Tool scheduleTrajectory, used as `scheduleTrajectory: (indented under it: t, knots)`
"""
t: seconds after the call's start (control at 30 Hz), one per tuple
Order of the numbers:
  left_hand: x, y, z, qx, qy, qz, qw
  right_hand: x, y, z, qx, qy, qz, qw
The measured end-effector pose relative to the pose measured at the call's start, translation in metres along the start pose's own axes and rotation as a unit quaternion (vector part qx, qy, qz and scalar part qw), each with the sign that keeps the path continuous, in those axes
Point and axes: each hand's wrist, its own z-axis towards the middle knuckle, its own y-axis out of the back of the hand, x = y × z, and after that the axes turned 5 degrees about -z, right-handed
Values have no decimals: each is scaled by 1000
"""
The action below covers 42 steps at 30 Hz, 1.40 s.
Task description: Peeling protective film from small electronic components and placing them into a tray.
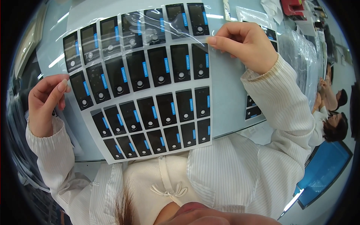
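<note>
A white sheet (215,112) in front of me carries four rows of black rectangular panels (139,69), each with a blue tab and a pale round dot. Over the upper rows lies a clear film (152,28), wrinkled and shiny with glare. At the sheet's left edge my left hand (48,101) is closed in a pinch of thumb and fingers, at the film's edge. My right hand (243,45) pinches the film's edge near the sheet's upper right, thumb and forefinger together. The film's exact edges are hard to make out.
Beneath the sheet is a glossy pale table (228,86). More black panels (253,107) show partly behind my right sleeve. Clear plastic bags (300,56) are piled at right, near a red object (292,9). Two people (335,125) sit farther right, above a blue panel (324,168).
</note>
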Motion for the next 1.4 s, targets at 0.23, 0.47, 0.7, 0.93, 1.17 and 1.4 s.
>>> scheduleTrajectory:
  t: [0.23,0.47,0.7,0.93,1.17,1.4]
  knots:
    - [-9,-4,-3,11,13,-29,999,0,1,-1,2,6,20,1000]
    - [-13,-4,-5,10,16,-16,1000,4,2,-1,2,3,35,999]
    - [-21,-13,-7,-15,5,12,1000,5,1,-1,-9,-12,51,999]
    - [-24,-15,-8,-34,-29,68,997,8,2,2,1,-15,53,998]
    - [-16,-16,-6,-43,-82,106,990,10,1,2,-9,-16,34,999]
    - [-18,-23,-5,-71,-130,150,978,14,-1,1,-26,-15,17,999]
